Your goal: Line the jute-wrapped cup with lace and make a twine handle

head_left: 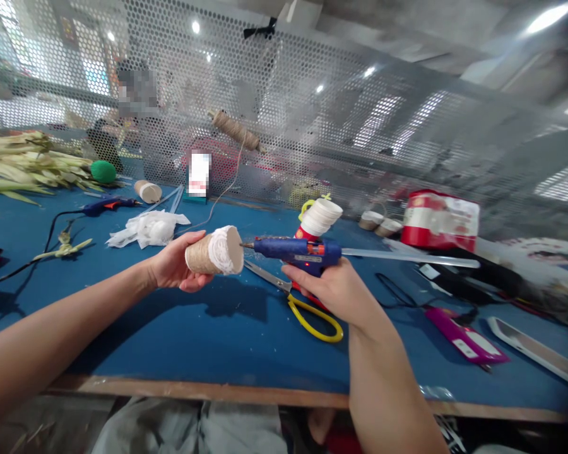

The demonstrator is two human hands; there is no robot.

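My left hand [177,261] is closed around a small cup wrapped in brown twine [199,255], tilted on its side. White lace trim [219,251] circles the cup near its right end. In my right hand [334,287] is a blue hot glue gun [293,250], a long clear glue stick [407,255] poking out of its back. The gun's nozzle points left, right beside the cup's flat end; whether it touches I cannot tell. Beneath the gun, scissors with yellow handles [315,320] lie on the blue table [218,353].
White lace [149,228], a second glue gun [108,205] and another twine cup [147,191] lie left. Behind stand stacked white cups [319,217]; a twine spool [235,130] hangs on the mesh screen. A red package [438,221], purple device [466,337] and phone [539,353] lie right.
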